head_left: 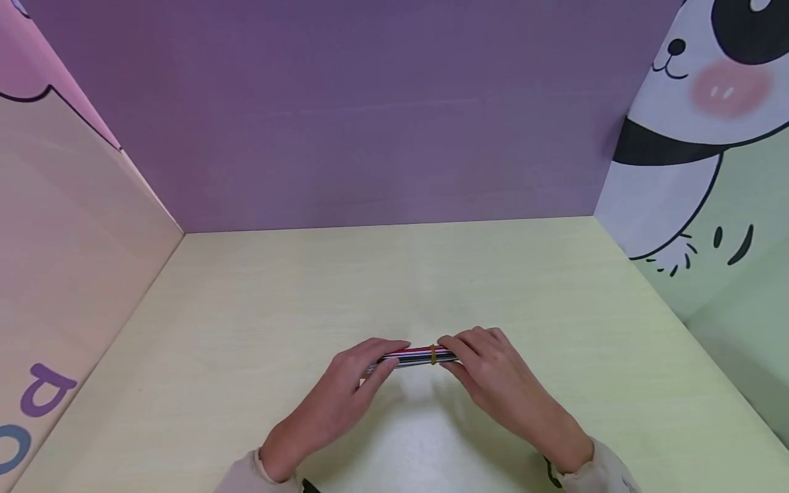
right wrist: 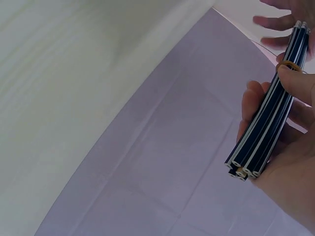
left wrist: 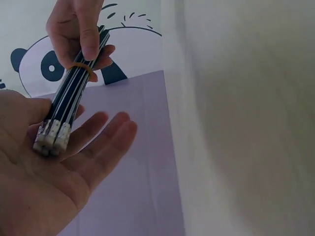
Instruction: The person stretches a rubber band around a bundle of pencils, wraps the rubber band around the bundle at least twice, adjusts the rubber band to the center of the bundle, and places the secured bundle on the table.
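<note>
A bundle of striped dark-and-white pencils [head_left: 414, 357] is held level above the table, a strip of red showing along its top in the head view. A yellowish rubber band [head_left: 433, 355] goes round it, nearer the right hand. My left hand [head_left: 345, 385] holds the eraser end between thumb and fingers; in the left wrist view its fingers are spread beneath the white erasers [left wrist: 51, 140]. My right hand [head_left: 493, 373] grips the other end, its thumb [right wrist: 295, 81] beside the band. Flat, unsharpened pencil ends [right wrist: 243, 171] show in the right wrist view.
Under the hands lies a pale wood-look table [head_left: 394, 287]. A purple panel [head_left: 382, 123] stands at its back, with a pinkish panel [head_left: 74, 205] on the left and a panda-printed panel [head_left: 696, 178] on the right.
</note>
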Demonstrator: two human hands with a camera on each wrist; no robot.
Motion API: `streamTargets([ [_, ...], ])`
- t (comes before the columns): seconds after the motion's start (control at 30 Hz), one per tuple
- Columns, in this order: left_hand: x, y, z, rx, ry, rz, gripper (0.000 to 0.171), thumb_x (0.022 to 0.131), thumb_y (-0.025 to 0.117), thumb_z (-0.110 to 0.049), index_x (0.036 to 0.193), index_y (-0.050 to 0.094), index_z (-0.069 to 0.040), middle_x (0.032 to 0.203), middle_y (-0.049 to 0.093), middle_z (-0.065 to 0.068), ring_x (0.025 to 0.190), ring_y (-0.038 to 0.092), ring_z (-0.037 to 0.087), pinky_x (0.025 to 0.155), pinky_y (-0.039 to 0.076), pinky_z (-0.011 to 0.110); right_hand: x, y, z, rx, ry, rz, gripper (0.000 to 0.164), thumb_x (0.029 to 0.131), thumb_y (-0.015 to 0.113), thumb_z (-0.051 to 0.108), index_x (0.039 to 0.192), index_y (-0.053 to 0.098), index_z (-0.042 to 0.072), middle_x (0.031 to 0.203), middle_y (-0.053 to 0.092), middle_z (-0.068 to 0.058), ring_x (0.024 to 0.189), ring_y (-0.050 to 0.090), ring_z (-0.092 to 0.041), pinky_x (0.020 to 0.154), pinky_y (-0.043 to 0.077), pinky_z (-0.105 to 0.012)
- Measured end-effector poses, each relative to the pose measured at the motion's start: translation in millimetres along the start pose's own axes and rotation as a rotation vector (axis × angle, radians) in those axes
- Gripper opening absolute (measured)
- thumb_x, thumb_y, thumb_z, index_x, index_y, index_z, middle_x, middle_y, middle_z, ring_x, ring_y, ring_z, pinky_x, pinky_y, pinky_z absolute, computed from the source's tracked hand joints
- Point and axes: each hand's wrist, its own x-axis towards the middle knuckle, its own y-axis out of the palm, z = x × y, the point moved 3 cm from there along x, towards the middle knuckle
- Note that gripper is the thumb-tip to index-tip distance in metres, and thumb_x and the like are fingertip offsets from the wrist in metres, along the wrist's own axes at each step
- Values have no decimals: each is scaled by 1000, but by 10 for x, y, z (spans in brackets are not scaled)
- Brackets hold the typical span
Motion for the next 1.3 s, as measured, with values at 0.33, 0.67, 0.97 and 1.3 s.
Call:
streamTargets([
  [0.33, 122, -108, -8, 533, 175, 74, 32, 95, 69, -18, 126, 65, -9, 83, 54, -6, 68, 44, 7, 64, 46, 23, 70, 50, -166, 10, -15, 56, 33, 78, 85, 16, 105, 67, 11, 91, 65, 3, 80, 58, -14, 72, 48, -30],
  [0.67, 378, -196, 171, 665, 207, 59, 39, 94, 69, -10, 132, 58, -7, 87, 52, 1, 67, 42, 11, 57, 40, 20, 347, 133, -438, 95, 71, 212, 27, 85, 80, 9, 104, 61, 9, 92, 67, 2, 77, 59, -14, 76, 52, -34],
  [0.97, 557, -217, 291, 710, 186, 54, 40, 92, 71, -5, 130, 59, -4, 89, 57, 5, 68, 49, 15, 57, 42, 23, 486, 197, -624, 133, 120, 252, 25, 82, 82, 10, 102, 67, 9, 88, 68, 3, 77, 57, -14, 76, 52, -35],
  [1.3, 581, -188, 454, 619, 150, 75, 31, 87, 75, -3, 116, 64, -4, 90, 67, 3, 67, 55, 13, 59, 48, 26, 398, 299, -760, 172, 230, 337, 23, 83, 82, 9, 100, 67, 8, 105, 56, -4, 83, 54, -14, 71, 51, -28],
])
